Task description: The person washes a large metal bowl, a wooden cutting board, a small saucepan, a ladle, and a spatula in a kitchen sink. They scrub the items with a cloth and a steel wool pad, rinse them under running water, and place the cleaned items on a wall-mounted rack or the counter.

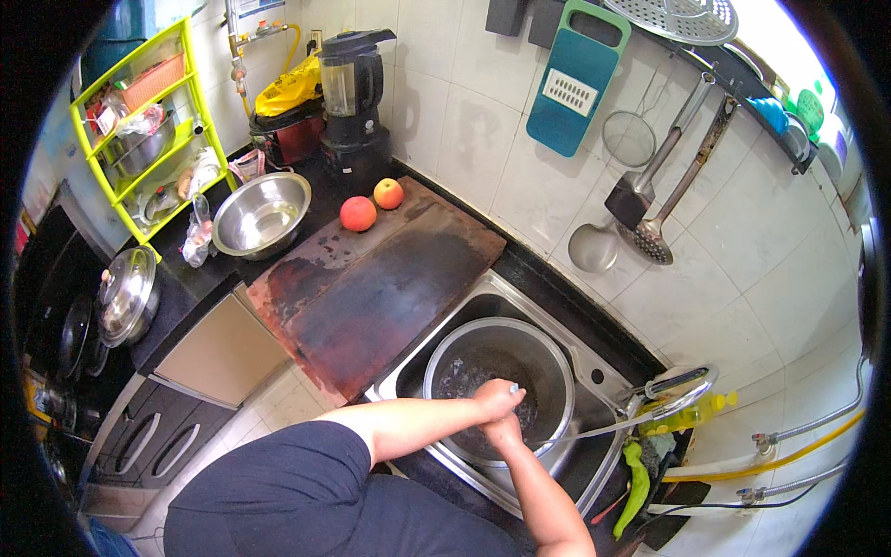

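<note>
My left hand (495, 397) and my right hand (506, 432) are pressed together, fingers curled, over a round steel basin (464, 357) that sits in the sink (483, 292). The left hand lies on top of the right. A thin stream of water runs from the faucet (677, 382) toward the hands. I see nothing held in either hand. The basin has dark water in its bottom.
A dark wooden board (390, 278) covers the counter left of the sink, with a red fruit (357, 213) and an apple (388, 193) at its far end. Beyond stand a steel bowl (262, 213), a blender (353, 93) and a yellow-green rack (139, 121). Ladles and a teal grater (575, 79) hang on the tiled wall.
</note>
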Motion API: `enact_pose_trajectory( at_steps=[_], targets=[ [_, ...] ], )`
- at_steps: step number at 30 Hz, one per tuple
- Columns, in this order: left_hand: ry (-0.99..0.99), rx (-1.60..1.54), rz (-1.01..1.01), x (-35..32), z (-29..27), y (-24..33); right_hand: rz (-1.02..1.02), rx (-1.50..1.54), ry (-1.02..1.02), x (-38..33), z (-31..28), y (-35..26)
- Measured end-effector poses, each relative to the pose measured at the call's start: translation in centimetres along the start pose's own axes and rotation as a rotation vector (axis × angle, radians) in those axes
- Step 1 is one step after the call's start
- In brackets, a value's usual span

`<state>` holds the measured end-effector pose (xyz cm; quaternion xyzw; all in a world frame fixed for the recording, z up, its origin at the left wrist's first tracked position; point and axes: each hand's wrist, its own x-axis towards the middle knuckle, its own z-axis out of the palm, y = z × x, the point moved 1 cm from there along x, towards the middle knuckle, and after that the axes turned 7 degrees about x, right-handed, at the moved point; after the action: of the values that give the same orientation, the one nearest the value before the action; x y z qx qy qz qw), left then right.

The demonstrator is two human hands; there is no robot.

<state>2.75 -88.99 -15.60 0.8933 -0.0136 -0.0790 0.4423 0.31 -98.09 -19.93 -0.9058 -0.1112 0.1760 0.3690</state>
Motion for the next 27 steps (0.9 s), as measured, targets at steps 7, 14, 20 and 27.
enact_pose_trajectory(
  at_steps=[7, 14, 20, 27],
  targets=[
    [0.36, -0.403, -0.404, -1.7, 1.6, -3.9, -0.037, -0.295, -0.011, -1.5, 0.0, -2.2],
    [0.055, -0.211, -0.29, -7.9, -5.8, -4.3, -0.149, 0.532, -0.041, -2.6, -1.2, 0.6],
    [0.045, -0.205, -0.091, -14.8, -11.3, -5.6, -0.133, 0.57, 0.301, -7.8, 0.4, -7.0],
    [0.165, -0.944, -0.265, -28.0, -22.1, -12.1, -0.249, 0.661, -0.676, -10.3, 11.2, -24.2]
  ],
)
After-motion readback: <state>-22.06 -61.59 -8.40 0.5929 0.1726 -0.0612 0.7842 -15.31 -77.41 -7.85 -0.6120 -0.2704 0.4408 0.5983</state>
